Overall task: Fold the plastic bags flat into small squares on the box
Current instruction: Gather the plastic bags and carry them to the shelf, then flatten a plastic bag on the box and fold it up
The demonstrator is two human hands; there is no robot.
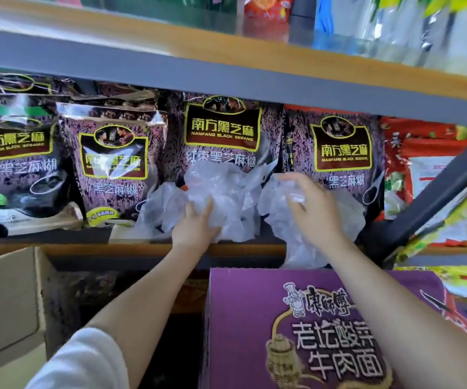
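Crumpled clear plastic bags lie on a shop shelf in front of black sesame packets. My left hand [194,226] reaches up and grips the left bunch of bags [221,197] from below. My right hand [311,203] holds a second crumpled bag [275,204], which hangs down over the shelf edge. Below, at the right, stands a purple noodle box [254,318] with its top facing me; no bag lies on it.
Black sesame packets [224,130] fill the shelf behind the bags. The wooden shelf edge [86,249] runs across the middle. A grey shelf brace [434,197] slants at the right. A plain carton [5,299] stands at the lower left. More goods sit on the upper shelf.
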